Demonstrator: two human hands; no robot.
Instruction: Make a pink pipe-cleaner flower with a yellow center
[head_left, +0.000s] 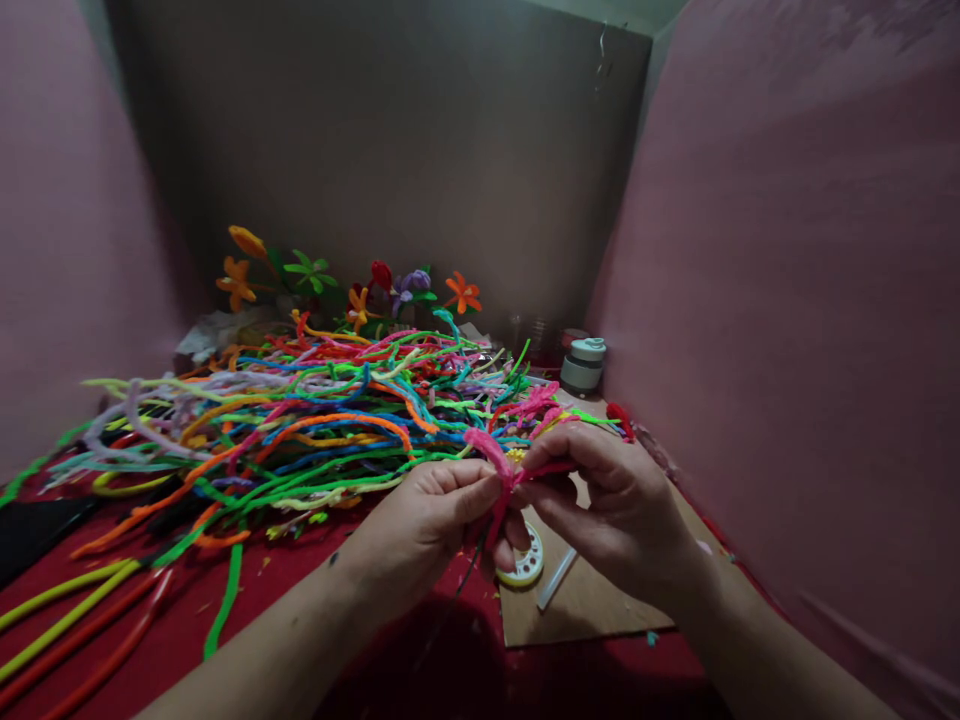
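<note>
Between my two hands is a pink pipe-cleaner flower with a small yellow centre. My left hand pinches it from the left, thumb against fingers, with a thin dark stem end hanging below. My right hand pinches a pink petal on its right side. Just behind my right hand lies more pink pipe-cleaner work. Below the flower, a round white and yellow disc with holes is partly hidden by my left fingers.
A large heap of coloured pipe cleaners covers the left and middle of the red cloth. Finished flowers stand behind it. A translucent stick lies on a brown board. A lidded jar stands behind. Pink walls flank both sides.
</note>
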